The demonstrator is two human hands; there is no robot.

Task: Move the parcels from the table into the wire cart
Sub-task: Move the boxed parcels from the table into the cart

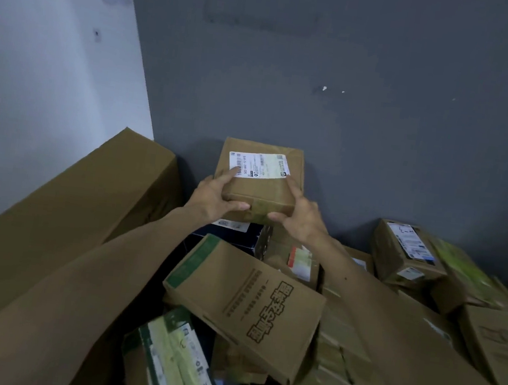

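Note:
A small brown cardboard parcel (pixel 261 190) with a white shipping label on top is held up in front of the grey wall, above a heap of parcels. My left hand (pixel 214 199) grips its near left corner, thumb under the front edge and fingers on the top by the label. My right hand (pixel 300 215) grips the near right corner the same way. Below my arms lies a larger brown box (pixel 246 305) with dark printed characters, tilted on the heap. No wire cart or table surface is visible.
A long plain cardboard box (pixel 63 212) runs along the white wall at the left. More parcels fill the right side, one labelled brown box (pixel 404 253) and green-printed packs (pixel 471 277). Green and white packs (pixel 173 363) lie at the bottom. A dark box (pixel 235 237) sits under the held parcel.

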